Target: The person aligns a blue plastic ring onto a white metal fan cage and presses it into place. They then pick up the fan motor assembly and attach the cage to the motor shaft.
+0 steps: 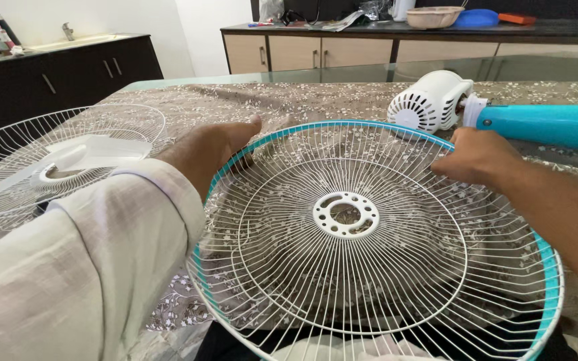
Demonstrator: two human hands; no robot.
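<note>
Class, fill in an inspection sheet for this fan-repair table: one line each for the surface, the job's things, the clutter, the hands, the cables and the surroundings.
Surface: table under a brown flowered cloth.
Job's things: white wire fan guard with a teal rim, lying flat, its near edge past the table edge; white fan motor on a teal pole, lying on its side behind the guard.
Clutter: second wire guard at the left with a white fan blade resting in it.
Hands: left hand and right hand each have a grip on the guard's far rim.
Cables: nothing seen.
Surroundings: dark cabinet at the left, wooden sideboard behind carrying a bowl.
</note>
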